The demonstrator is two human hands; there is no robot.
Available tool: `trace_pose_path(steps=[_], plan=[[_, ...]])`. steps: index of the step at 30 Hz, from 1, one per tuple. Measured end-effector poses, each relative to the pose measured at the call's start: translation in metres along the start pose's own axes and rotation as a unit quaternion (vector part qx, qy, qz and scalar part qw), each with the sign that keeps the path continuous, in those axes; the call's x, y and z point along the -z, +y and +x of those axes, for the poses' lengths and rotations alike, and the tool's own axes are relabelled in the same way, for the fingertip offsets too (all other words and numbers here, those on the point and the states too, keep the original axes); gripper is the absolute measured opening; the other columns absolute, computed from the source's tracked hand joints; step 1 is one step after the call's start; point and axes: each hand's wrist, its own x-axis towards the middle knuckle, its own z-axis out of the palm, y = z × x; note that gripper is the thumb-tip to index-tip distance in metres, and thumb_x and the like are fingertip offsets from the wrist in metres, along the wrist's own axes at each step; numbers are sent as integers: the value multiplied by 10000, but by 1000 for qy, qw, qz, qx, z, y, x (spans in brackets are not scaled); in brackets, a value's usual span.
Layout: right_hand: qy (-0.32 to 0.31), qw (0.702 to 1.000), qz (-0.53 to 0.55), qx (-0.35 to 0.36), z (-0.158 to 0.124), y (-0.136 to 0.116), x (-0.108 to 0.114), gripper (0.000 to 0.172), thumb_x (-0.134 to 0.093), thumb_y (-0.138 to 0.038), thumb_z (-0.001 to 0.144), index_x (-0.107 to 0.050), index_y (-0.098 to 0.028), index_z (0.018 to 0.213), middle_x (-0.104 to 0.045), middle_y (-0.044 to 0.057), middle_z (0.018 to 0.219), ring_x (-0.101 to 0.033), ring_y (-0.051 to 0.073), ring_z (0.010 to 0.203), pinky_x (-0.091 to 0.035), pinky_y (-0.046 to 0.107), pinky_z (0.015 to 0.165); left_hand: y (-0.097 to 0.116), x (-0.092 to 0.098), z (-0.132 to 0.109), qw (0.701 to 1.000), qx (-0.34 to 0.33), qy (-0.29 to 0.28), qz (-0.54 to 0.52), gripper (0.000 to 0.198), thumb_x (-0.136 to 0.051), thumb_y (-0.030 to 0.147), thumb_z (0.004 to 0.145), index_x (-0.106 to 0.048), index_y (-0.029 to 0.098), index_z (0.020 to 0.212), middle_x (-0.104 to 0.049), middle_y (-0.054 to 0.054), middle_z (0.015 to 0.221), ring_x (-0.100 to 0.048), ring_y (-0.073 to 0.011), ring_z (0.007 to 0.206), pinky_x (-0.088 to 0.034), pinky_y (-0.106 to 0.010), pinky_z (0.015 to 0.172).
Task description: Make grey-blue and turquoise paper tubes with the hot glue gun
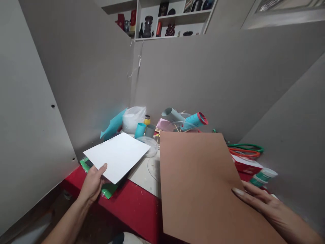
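Observation:
My left hand point(94, 181) pinches the near edge of a white sheet of paper point(118, 156), thumb on top and fingers underneath. That sheet is held over the left part of the table, above a green-edged packet point(108, 190). On the right, a large brown sheet of card point(193, 183) is gripped at its right edge by my right hand point(264, 200), with the thumb on its face. The brown card is tilted up towards me and hides much of the table behind it. Its lower right part runs out of view.
A red-covered table point(137, 211) bears a pale board point(146, 181). Behind stand a white plastic bag point(133, 118), a blue tube point(140, 130), a grey tube point(172, 114) and a red-rimmed blue tube point(195, 120). Green and orange cords point(246, 149) lie right, near a red box point(246, 166). Grey walls close in.

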Motion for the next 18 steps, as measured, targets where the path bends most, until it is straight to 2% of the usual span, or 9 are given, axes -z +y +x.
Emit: trace_pose_path(steps=[3, 6, 9, 11, 13, 14, 16, 18], plan=[[-11, 999, -20, 42, -2, 5, -4, 713, -791, -400, 669, -546, -348, 1337, -769, 62, 1005, -740, 332, 733, -616, 390, 514, 3, 1, 11, 999, -17, 37, 1, 337, -720, 181, 775, -639, 126, 1097, -736, -118, 1011, -713, -227, 846, -608, -322, 668], [-45, 998, 13, 52, -5, 7, -12, 746, -788, -366, 674, -514, -316, 1366, -768, 72, 1009, -742, 319, 709, -611, 393, 531, 6, 3, 20, 999, -13, 52, -5, 212, -666, 137, 818, -650, 116, 1029, -736, -115, 966, -710, -191, 824, -605, -296, 701], [-57, 996, 56, 42, -9, 8, -20, 762, -807, -289, 639, -527, -297, 1347, -772, 69, 999, -746, 291, 697, -606, 354, 540, 12, 9, 17, 999, 15, 36, 9, 149, -663, 162, 828, -663, 100, 964, -734, -124, 916, -710, -183, 790, -601, -273, 690], [-79, 993, 78, 37, -11, 9, -22, 726, -800, -264, 649, -544, -287, 1329, -768, 72, 1017, -748, 286, 718, -607, 356, 572, 16, 18, 10, 998, 47, 19, 44, 166, -716, 193, 786, -674, 83, 904, -731, -129, 840, -710, -188, 720, -592, -255, 635], [-104, 989, 92, 41, -12, 12, -22, 669, -790, -258, 670, -572, -272, 1302, -766, 76, 1024, -749, 282, 730, -604, 358, 599, 21, 26, -1, 985, 83, 5, 150, 255, -769, 314, 737, -671, 84, 792, -705, -105, 694, -680, -174, 581, -557, -230, 537], [-114, 988, 97, 46, -12, 13, -22, 638, -787, -258, 677, -589, -263, 1284, -767, 77, 1021, -749, 277, 732, -601, 355, 611, 23, 29, -6, 977, 70, 16, 201, 318, -778, 388, 716, -657, 94, 725, -675, -81, 612, -645, -164, 509, -528, -224, 483], [-127, 985, 101, 56, -10, 16, -22, 579, -785, -250, 682, -625, -252, 1239, -768, 75, 1016, -749, 268, 744, -595, 346, 637, 26, 29, -17, 962, 3, 52, 270, 396, -774, 483, 682, -607, 127, 639, -623, -30, 537, -611, -157, 469, -492, -218, 452], [-138, 983, 106, 62, -7, 19, -23, 517, -783, -250, 690, -654, -245, 1190, -766, 74, 1025, -749, 262, 774, -592, 341, 667, 28, 19, -28, 945, -64, 52, 317, 404, -759, 531, 674, -627, 150, 703, -632, -10, 563, -600, -157, 471, -461, -217, 430]])
